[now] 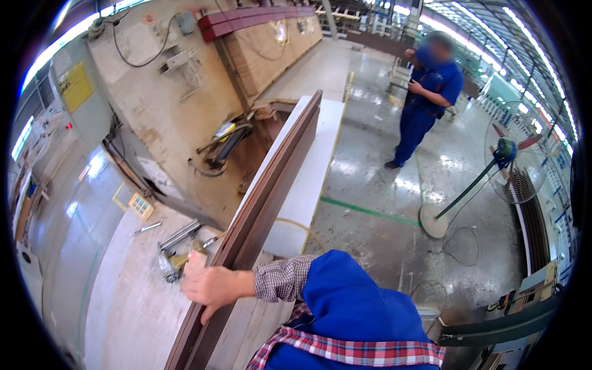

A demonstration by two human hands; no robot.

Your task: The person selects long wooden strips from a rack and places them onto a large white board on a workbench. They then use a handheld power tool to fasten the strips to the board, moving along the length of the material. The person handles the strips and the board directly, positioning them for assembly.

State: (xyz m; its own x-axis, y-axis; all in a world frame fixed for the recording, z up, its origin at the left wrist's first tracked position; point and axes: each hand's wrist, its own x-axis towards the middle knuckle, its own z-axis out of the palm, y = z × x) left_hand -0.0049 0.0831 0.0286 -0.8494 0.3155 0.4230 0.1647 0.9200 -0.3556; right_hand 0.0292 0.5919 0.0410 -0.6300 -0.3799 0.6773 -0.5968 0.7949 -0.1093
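My right hand (219, 287) is closed over the edge of a long dark brown board (271, 191), its thumb on the near side and the fingers across the top. The grooved board runs from the lower edge of the view up to the far end of the bench. Just beyond my fingers, a metal hand tool (177, 251) with silver and brass-coloured parts lies on the pale worktop (132, 290). A slim silver tool (146, 229) rests farther left. My left hand is out of view.
A white panel (296, 206) lies beneath the board. A black and yellow tool (228, 143) sits in a recess of the worn machine. Across the walkway stands a person in blue (431, 86), near a pedestal fan (505, 151) with a trailing cable.
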